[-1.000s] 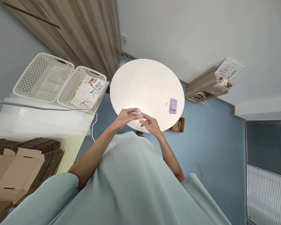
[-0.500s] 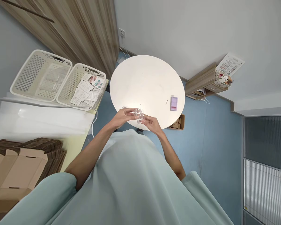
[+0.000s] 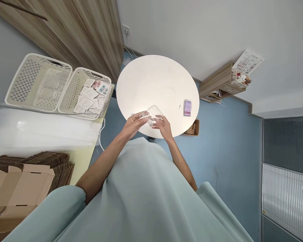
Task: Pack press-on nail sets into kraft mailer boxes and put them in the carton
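A clear plastic case [image 3: 155, 111], see-through and folded or parted into sections, is held just above the near edge of the round white table [image 3: 156, 74]. My left hand [image 3: 134, 125] pinches its left part between thumb and fingers. My right hand [image 3: 164, 127] grips the lower right part, fingers wrapped at its side. A flat, rounded-corner panel of the case points away from me, over the tabletop. Whether the sections are joined or separate pieces I cannot tell.
A purple item [image 3: 187, 108], blurred out, lies on the table's right. To the left are a white basket [image 3: 22, 79] with clear plastic pieces, a basket [image 3: 74, 80] of printed cards, and flattened cardboard boxes [image 3: 27, 185]. An open carton [image 3: 197, 127] stands on the floor.
The clear plastic case has turned and spread, so a flat panel now shows toward the far side. My right hand has turned with it, and the view has shifted slightly.
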The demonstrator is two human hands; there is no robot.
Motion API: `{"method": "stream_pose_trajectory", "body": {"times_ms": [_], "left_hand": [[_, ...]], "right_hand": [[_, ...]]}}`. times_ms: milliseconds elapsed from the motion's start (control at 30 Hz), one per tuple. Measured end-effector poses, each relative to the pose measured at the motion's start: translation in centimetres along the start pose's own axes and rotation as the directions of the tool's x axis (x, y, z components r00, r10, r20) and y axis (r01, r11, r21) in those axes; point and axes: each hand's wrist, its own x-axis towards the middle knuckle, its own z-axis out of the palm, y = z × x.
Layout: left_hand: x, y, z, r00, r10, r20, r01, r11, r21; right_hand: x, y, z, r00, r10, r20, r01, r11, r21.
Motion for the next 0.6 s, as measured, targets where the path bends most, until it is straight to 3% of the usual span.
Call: {"method": "stream_pose_trajectory", "body": {"times_ms": [233, 400, 600], "left_hand": [[0.1, 0.9, -1.4, 0.995, -0.039, 0.094, 0.023, 0.985, 0.169], [0.6, 1.1, -2.2, 1.0, -0.01, -0.018, 0.014, 0.97, 0.244], [1.0, 1.1, -2.8, 1.0, 0.014, 0.001, -0.013, 0.963, 0.267]], "right_hand": [[1.2, 0.2, 1.0, 0.976, -0.049, -0.211, 0.051, 0.999, 0.006], [2.6, -1.1, 0.5, 0.982, -0.071, -0.174, 0.054, 0.993, -0.101], [3.8, -1.8, 0.5, 0.988, -0.059, -0.14, 0.044, 0.993, -0.109]]}}
